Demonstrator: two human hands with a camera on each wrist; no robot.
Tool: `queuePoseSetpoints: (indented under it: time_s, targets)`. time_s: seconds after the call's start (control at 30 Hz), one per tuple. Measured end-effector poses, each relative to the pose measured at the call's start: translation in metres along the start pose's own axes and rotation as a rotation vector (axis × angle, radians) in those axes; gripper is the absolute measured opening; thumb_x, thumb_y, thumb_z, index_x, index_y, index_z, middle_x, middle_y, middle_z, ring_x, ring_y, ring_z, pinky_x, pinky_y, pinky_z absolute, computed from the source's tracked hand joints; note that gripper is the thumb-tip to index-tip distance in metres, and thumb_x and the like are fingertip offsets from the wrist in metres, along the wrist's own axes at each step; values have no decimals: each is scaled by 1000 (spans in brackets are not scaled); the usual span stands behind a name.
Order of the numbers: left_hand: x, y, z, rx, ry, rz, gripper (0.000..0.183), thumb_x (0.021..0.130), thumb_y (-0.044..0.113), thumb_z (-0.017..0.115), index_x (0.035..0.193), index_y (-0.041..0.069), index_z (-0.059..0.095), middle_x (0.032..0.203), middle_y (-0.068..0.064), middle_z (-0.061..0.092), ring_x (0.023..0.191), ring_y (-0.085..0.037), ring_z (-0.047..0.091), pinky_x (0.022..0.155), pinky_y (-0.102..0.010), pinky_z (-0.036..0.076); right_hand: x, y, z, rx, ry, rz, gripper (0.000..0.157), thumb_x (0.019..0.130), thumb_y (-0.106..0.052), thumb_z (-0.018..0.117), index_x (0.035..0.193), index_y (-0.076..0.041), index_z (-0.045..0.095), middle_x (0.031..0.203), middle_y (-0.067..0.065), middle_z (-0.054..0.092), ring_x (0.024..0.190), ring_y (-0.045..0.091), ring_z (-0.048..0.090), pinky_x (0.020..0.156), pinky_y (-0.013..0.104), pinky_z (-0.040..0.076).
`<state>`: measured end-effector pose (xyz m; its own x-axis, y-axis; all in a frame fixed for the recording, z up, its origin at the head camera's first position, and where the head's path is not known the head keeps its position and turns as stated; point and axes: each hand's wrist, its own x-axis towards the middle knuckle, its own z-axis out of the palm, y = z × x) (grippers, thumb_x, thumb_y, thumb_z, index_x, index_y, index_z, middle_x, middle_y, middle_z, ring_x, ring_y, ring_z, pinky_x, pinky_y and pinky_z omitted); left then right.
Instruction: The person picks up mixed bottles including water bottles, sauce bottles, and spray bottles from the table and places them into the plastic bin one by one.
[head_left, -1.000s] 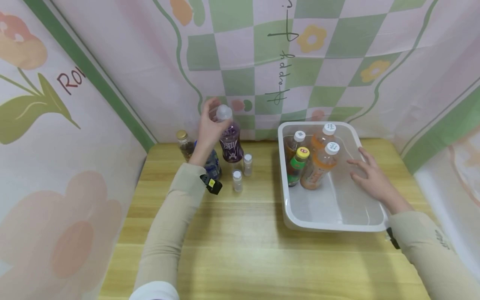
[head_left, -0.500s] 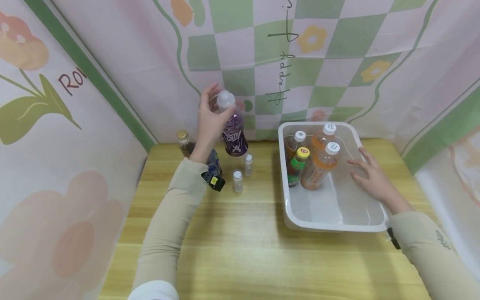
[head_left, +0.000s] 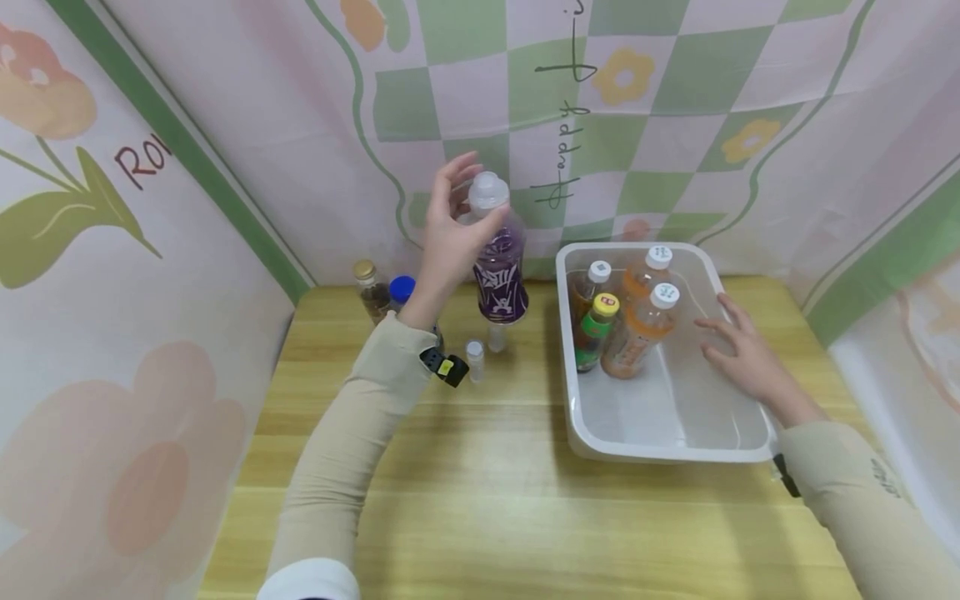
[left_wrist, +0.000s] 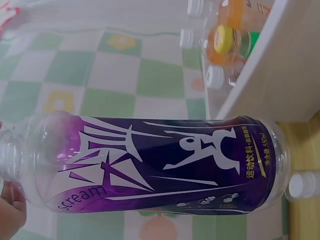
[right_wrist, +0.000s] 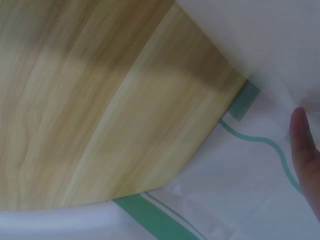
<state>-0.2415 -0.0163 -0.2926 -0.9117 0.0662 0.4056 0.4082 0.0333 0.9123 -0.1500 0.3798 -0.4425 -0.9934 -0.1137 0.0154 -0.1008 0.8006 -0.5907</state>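
Observation:
My left hand (head_left: 459, 229) grips a clear-capped drink bottle (head_left: 501, 279) by its neck, thumb on one side and fingers on the other. The bottle has a purple label and hangs upright above the table, in front of a small white-capped vial. Its label fills the middle of the left wrist view (left_wrist: 165, 165). Over the right side of a white plastic bin (head_left: 675, 454), my right hand (head_left: 742, 354) has its fingers spread and holds nothing; whether it touches the rim I cannot tell. In the right wrist view only part of this hand (right_wrist: 306, 160) shows.
Inside the bin stand two orange-banded bottles (head_left: 637, 342), a white-capped bottle (head_left: 597, 273) and a yellow-capped green-label bottle (head_left: 596, 333). Left of it on the wooden table (head_left: 480, 500) are a gold-capped bottle (head_left: 367, 283), a blue-capped bottle (head_left: 402, 289) and small vials (head_left: 475, 354). Printed fabric hangs behind.
My left hand has lifted the purple-label bottle from beside the blue-capped bottle and carried it right, nearer the bin. The right hand has stayed in place.

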Motion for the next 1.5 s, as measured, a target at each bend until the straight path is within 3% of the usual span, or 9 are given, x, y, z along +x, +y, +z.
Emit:
queuePoseSetpoints:
  time_s: [0.3,0.73,1.17,1.5]
  targets:
    - [-7,15,24,-2,-81,53,67,80,3,72,139,9,40,137,-12,51,115,-21,55,92,-19,43,1,-1,-1,0,-4,4,43,94,-10,52,132,9,45,160,21,-7,137,62,5,94,83,14]
    - [-16,33,52,28,-274,77,69,81,8,73,141,12,38,138,-8,51,119,-16,54,94,-14,42,0,-4,-2,12,-4,5,43,94,-9,52,131,10,44,160,22,-7,137,62,4,95,82,12]
    - [-32,36,78,-35,-362,203,68,77,0,75,136,-2,41,140,-17,46,119,-24,58,92,-15,48,-2,-4,-2,5,-2,-4,43,95,-11,51,131,9,45,160,22,-5,136,62,5,94,82,14]
    - [-46,44,91,20,-471,150,67,79,5,75,138,6,42,134,-13,44,119,-17,57,92,-11,47,-3,-4,-2,19,15,-26,42,94,-8,52,130,11,45,159,24,-4,135,64,6,94,83,13]
